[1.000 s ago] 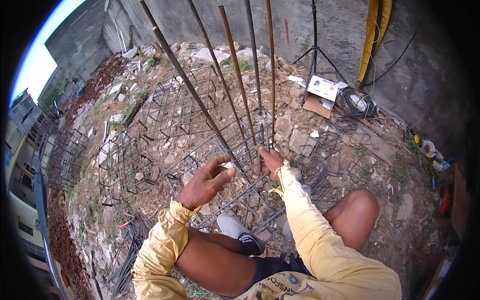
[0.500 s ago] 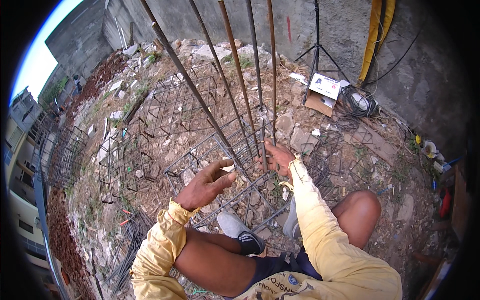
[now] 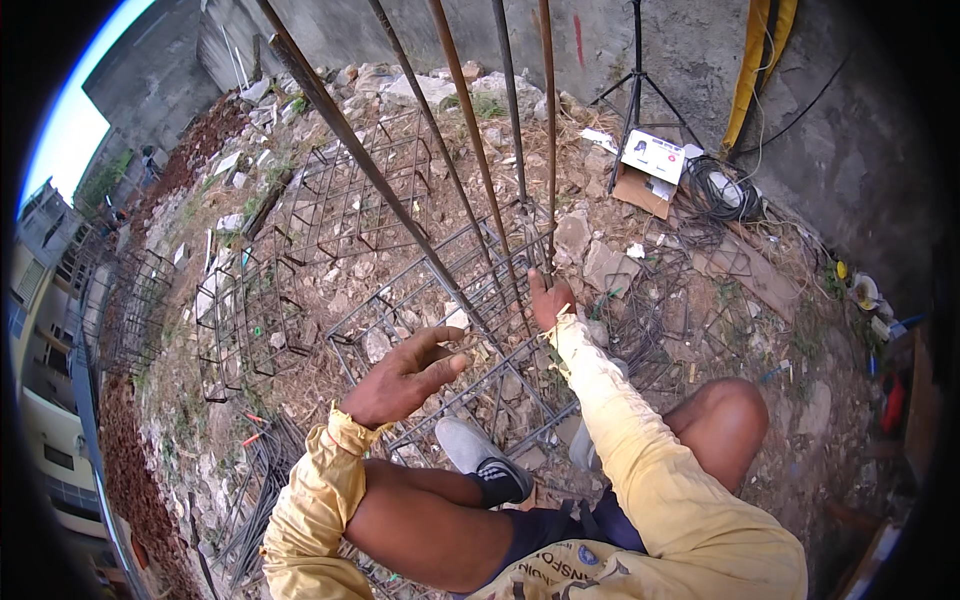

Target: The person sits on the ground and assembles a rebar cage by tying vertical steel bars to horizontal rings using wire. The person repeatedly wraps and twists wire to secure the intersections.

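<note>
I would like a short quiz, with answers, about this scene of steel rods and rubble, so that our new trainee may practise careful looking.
1. What lies just to the right of the white and brown box?
a) a shovel
b) a coil of black cable
c) a bucket
2. True or false: the left hand has its thumb apart from its fingers.
3. Which hand is nearer to the box?

Key: 1. b; 2. true; 3. the right hand.

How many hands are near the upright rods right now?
2. The left hand is left of the lower ends of the upright rods, fingers spread; the right hand is at the rods' lower part, some fingers hidden. No other hands show there.
</note>
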A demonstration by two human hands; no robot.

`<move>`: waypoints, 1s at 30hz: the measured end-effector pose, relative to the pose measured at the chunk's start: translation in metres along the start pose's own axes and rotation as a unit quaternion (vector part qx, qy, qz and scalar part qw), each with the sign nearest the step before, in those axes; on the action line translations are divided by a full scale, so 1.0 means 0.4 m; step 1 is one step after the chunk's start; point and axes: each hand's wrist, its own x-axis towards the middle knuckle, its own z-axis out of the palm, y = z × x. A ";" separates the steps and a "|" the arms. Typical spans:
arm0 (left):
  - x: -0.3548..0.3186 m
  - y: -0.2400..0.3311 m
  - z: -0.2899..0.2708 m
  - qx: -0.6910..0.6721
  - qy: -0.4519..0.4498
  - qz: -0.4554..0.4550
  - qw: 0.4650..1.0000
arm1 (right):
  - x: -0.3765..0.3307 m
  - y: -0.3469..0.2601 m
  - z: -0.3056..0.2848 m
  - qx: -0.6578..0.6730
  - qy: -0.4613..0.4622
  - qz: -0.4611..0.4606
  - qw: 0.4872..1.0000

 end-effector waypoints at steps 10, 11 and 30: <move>-0.003 0.042 0.016 0.009 -0.028 0.012 0.999 | -0.030 -0.009 -0.050 -0.012 0.009 -0.008 1.000; -0.004 0.049 0.019 0.007 -0.033 0.014 0.999 | -0.027 -0.004 -0.056 -0.008 -0.029 0.005 1.000; -0.021 0.040 0.025 0.044 -0.052 0.010 0.998 | -0.106 -0.008 -0.003 0.078 0.126 -0.084 0.985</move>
